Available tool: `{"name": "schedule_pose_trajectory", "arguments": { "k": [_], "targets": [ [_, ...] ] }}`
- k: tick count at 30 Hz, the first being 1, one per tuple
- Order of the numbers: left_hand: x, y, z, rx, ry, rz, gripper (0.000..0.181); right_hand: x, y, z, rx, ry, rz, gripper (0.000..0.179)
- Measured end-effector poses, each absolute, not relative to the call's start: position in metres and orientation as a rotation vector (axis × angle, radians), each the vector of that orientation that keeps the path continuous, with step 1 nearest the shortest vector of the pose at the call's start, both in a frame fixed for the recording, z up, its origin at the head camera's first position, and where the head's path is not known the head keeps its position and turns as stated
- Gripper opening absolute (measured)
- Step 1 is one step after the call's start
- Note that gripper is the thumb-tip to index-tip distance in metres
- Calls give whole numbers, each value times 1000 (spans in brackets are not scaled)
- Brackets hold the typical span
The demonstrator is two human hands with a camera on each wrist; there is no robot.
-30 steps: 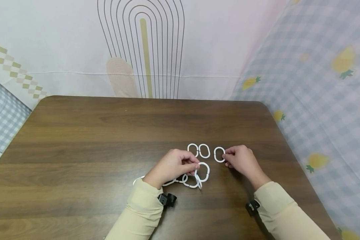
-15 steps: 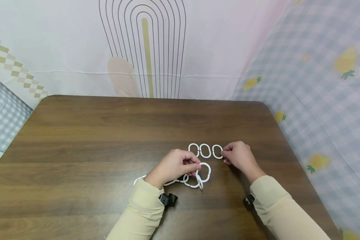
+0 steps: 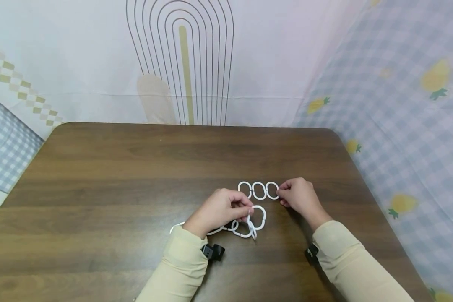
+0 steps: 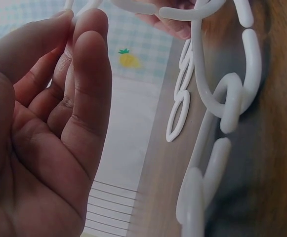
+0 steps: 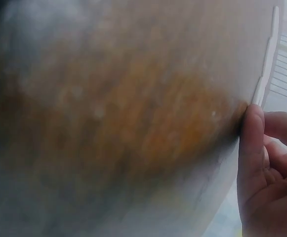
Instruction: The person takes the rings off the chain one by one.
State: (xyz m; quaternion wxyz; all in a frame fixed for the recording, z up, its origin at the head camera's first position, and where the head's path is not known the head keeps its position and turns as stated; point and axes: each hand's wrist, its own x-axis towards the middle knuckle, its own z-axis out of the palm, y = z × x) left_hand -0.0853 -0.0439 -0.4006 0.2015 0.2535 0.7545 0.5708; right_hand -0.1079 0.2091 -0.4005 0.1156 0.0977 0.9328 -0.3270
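My left hand (image 3: 222,209) pinches a white plastic link of a chain (image 4: 252,64) between thumb and fingers. Several joined links trail left along the table, partly behind the wrist. In the left wrist view each link shows a small gap in its oval. Further back, three separate white links lie side by side: a left link (image 3: 244,182), a middle link (image 3: 258,183) and a right link (image 3: 272,183). My right hand (image 3: 300,197) pinches the right link at its right side, its left side right at the middle one. The right wrist view shows the row edge-on beyond the fingertips (image 5: 254,111).
The brown wooden table (image 3: 117,167) runs wide to the left and back. A white printed cloth (image 3: 268,54) hangs behind it, and a blue checked cloth (image 3: 381,126) hangs along the right side. Black cameras (image 3: 213,252) sit on both wrists.
My right hand has slid the right link leftward and slightly back, up to the middle link. The left hand keeps its grip on the chain, nearly still.
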Motion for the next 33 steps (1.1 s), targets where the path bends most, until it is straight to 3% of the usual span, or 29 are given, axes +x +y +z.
{"name": "schedule_pose_trajectory", "arguments": {
  "k": [21, 33],
  "targets": [
    [-88, -43, -399, 722, 2104, 1609, 7, -104, 209, -400, 249, 2731, -1013, 17],
    [-88, -45, -398, 691, 2071, 1641, 7, -76, 206, -395, 182, 2796, -1065, 15]
  ]
}}
